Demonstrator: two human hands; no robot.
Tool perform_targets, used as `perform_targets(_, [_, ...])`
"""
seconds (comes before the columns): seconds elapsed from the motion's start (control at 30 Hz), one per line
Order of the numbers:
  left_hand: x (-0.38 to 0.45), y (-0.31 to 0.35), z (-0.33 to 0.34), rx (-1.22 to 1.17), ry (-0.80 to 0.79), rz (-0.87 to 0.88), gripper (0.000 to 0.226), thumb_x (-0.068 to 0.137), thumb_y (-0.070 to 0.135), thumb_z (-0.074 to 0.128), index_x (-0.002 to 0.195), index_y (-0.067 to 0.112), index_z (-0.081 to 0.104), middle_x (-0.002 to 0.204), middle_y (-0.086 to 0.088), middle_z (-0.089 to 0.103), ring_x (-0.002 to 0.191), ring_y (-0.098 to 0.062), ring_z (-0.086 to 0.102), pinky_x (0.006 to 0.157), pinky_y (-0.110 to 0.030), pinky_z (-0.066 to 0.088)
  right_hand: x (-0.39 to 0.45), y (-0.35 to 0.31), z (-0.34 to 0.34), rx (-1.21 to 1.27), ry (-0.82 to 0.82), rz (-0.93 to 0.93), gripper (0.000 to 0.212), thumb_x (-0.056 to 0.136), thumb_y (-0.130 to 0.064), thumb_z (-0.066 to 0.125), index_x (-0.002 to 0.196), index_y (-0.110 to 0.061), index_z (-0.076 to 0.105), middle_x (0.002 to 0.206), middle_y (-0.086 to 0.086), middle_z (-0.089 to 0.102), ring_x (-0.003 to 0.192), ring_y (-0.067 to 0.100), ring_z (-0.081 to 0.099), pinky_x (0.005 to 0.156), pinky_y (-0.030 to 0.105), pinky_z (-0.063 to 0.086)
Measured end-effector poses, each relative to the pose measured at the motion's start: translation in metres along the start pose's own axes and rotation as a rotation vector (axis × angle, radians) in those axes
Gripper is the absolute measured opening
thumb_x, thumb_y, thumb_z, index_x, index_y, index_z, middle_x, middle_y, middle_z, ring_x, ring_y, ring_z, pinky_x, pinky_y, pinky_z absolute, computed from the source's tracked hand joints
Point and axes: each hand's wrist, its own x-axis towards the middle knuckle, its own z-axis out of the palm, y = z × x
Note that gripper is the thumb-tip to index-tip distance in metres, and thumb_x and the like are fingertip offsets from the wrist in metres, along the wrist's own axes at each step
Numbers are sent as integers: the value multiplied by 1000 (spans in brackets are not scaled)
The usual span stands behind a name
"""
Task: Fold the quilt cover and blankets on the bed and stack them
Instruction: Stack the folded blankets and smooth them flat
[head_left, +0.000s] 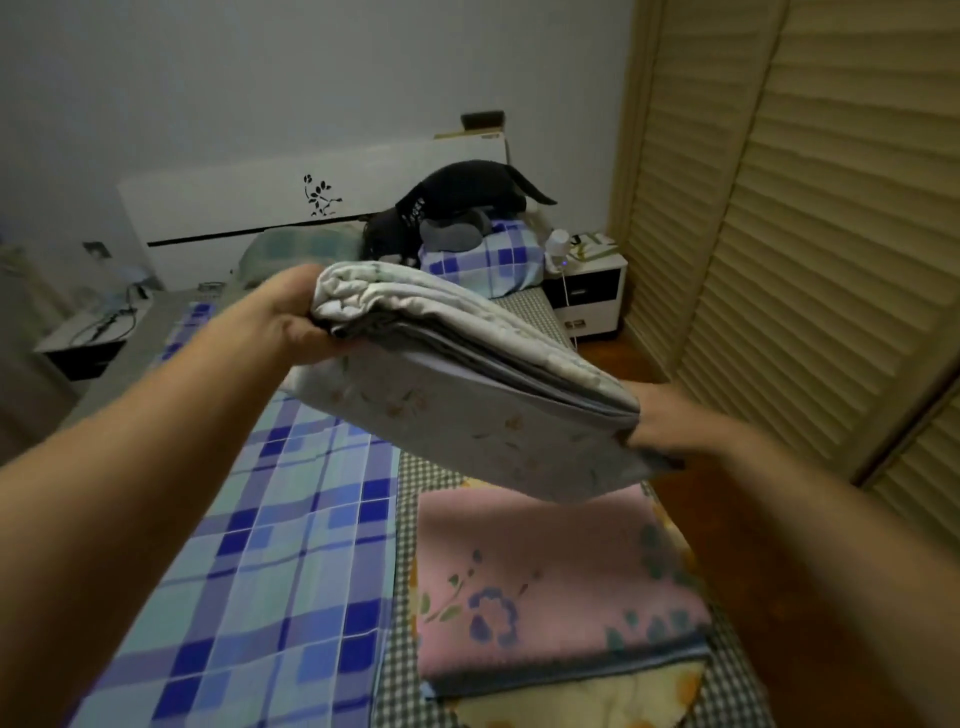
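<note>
A folded pale quilt cover (457, 410) with a faint flower print hangs in the air above the bed. My left hand (291, 322) grips its far left corner. My right hand (670, 421) grips its near right corner and looks blurred. Below it, a folded pink blanket (550, 587) with blue flowers lies on a yellow flowered blanket (582, 701) at the bed's right side. A blue plaid sheet (270, 545) covers the bed's left part.
A black garment (457, 202) lies on a plaid pillow (488, 260) at the white headboard (234, 202). Small bedside cabinets stand at the right (587, 296) and left (88, 332). A louvered wardrobe (805, 208) runs along the right of a narrow wooden floor strip.
</note>
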Motion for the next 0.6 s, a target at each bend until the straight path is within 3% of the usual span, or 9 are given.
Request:
perform_targets(0.07, [5,-16,5,-34,-87,18,45,100,12,33,140,-2,50,141,-20,55,130,-28,55,107,-43,46,7,5,-16,3,35,52,48,55,-52,64,98,-33,52,102,-2,64,94,23,64,82,44,56])
perform_targets(0.13, [8,-32,15,-125,-134,35,47,90,4,48,136,-5,54,141,-22,54,129,-31,56,101,-42,51,19,13,-26,-20,205,86,36,67,-42,68,92,-28,46,96,2,63,88,29,63,74,44,55])
perform_targets(0.17, [10,-39,16,-181,-139,55,51,78,3,59,128,-7,60,137,-24,57,125,-32,59,95,-42,55,23,17,-30,-62,299,57,36,71,-35,69,99,-30,48,101,5,64,91,31,63,74,43,55])
perform_targets(0.27, [11,-73,9,-232,-92,69,52,55,13,73,105,-1,76,119,-21,69,107,-31,69,77,-41,61,12,35,-20,-362,473,-140,72,70,-25,71,138,-26,47,109,12,58,96,37,57,65,37,49])
perform_targets(0.37, [16,-147,-15,-69,42,-94,32,63,17,71,90,4,80,103,-17,75,84,-27,75,65,-37,62,-26,54,28,-520,549,-202,78,63,-12,72,138,-11,52,95,15,50,81,36,48,56,33,32])
perform_targets(0.47, [30,-269,-47,-30,240,-424,27,87,19,57,100,1,73,98,-15,75,75,-28,74,75,-39,60,-59,88,126,-546,405,-152,71,52,-11,82,120,-6,62,87,15,49,77,36,48,53,37,38])
perform_targets(0.53, [35,-361,-58,-6,345,-623,33,90,25,59,114,3,66,101,-18,73,83,-33,71,83,-42,55,-77,118,210,-561,150,-97,72,50,-14,83,117,-10,57,94,14,50,83,37,52,53,40,45])
perform_targets(0.6, [32,-433,-57,-10,425,-710,41,91,32,65,125,9,59,112,-16,68,98,-36,67,80,-45,54,-93,139,271,-549,-8,-53,68,58,-13,79,120,-16,51,103,14,48,89,39,55,56,45,52])
